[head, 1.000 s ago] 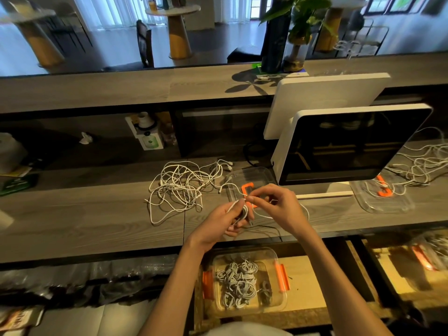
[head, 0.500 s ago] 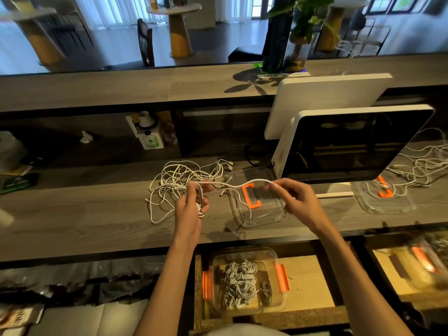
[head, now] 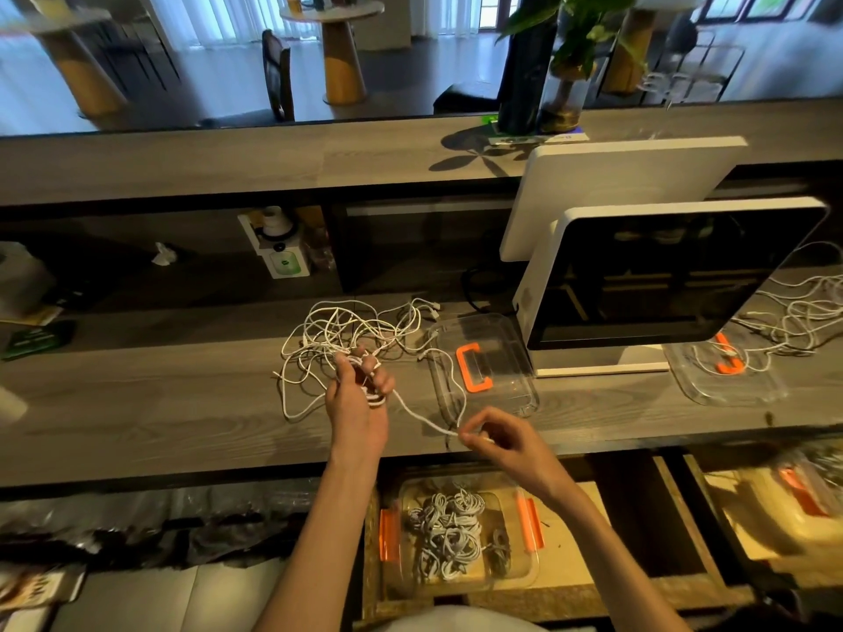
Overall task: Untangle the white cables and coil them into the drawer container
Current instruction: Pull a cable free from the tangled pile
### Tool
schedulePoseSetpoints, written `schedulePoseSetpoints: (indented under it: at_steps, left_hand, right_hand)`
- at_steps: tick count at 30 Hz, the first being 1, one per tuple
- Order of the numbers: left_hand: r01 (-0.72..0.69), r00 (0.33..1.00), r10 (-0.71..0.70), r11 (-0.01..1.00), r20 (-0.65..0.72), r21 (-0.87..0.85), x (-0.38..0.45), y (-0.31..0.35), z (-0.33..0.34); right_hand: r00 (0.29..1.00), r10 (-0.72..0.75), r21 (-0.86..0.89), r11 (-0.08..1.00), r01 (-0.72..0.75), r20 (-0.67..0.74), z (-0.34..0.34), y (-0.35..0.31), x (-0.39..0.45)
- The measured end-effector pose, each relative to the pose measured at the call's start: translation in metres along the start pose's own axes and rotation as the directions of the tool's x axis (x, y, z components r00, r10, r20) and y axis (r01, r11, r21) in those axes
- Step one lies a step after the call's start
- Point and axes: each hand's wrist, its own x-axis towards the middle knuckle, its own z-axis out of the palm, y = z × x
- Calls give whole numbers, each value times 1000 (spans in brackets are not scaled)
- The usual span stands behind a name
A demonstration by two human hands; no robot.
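Observation:
A tangle of white cables lies on the grey wooden counter. My left hand is raised beside the tangle with loops of one white cable wound around its fingers. That cable runs down and right to my right hand, which pinches it near the counter's front edge. Below, in the open drawer, a clear container with orange clips holds several coiled white cables.
A clear lid with an orange handle lies right of the tangle. Behind it stands a white-framed screen. A second lid and another cable tangle lie far right. A shelf with small items runs behind the counter.
My left hand stays near the tangle with cable around its fingers. My right hand has dropped from beside the screen toward the counter's front edge, drawing the cable down with it.

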Motion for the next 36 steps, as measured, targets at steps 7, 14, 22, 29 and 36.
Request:
schedulePoseSetpoints:
  at_steps: [7,14,22,29,36]
  left_hand:
    - [-224,974,204,769,103,599,0,-14,-3]
    - [-106,973,-135,470,190,876,-10,-17,-2]
    - [169,718,-615,608,325,776,-26,-15,7]
    - [-75,662,-583,574,471,815,-28,-9,3]
    - [-116,706,-460,674,538,729,-22,4,4]
  right_hand:
    - [934,-43,-105,991,85,354,4,-32,3]
    - [975,-164,114,982,147,151,-6,-60,19]
    - [985,-103,24,994,107,-142,-12,-52,44]
    - [984,-116,-54,993,109,-135,-24,-50,46]
    - [969,-103,-79,993,87,-224,-53,-62,46]
